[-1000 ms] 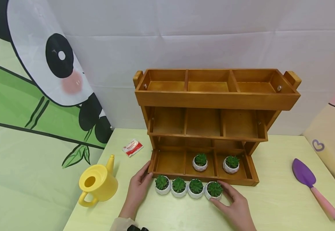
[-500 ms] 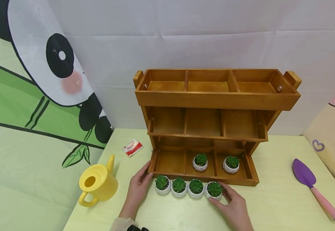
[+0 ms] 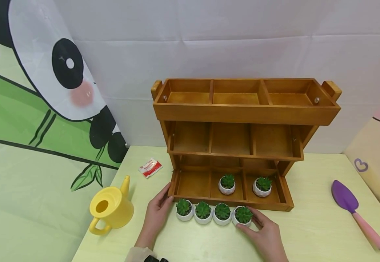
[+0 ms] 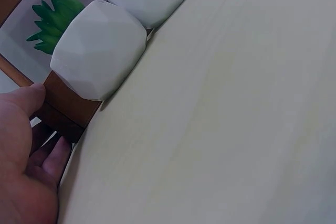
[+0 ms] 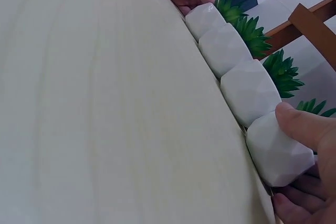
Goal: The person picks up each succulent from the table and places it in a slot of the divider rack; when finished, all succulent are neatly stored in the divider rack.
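Observation:
Several small white pots with green succulents stand side by side along the front edge of a three-tier brown wooden shelf (image 3: 247, 113). My right hand (image 3: 264, 233) holds the rightmost pot (image 3: 242, 217), thumb on its near side and fingers round its right; the right wrist view shows the thumb on this white pot (image 5: 278, 153). With my left hand (image 3: 156, 216) I grip the shelf's front left corner, beside the leftmost pot (image 3: 184, 211). In the left wrist view, the thumb lies on the wooden rim (image 4: 65, 103). Two more potted succulents sit in the bottom tier's middle (image 3: 227, 185) and right (image 3: 262, 187) compartments.
A yellow watering can (image 3: 112, 208) stands on the table (image 3: 314, 233) at the left, with a red-and-white packet (image 3: 150, 167) behind it. On the right lies a purple trowel with a pink handle (image 3: 370, 230). A printed cloth hangs behind.
My right hand has shifted very slightly to the left against the rightmost pot. The left hand, pots and shelf look unmoved.

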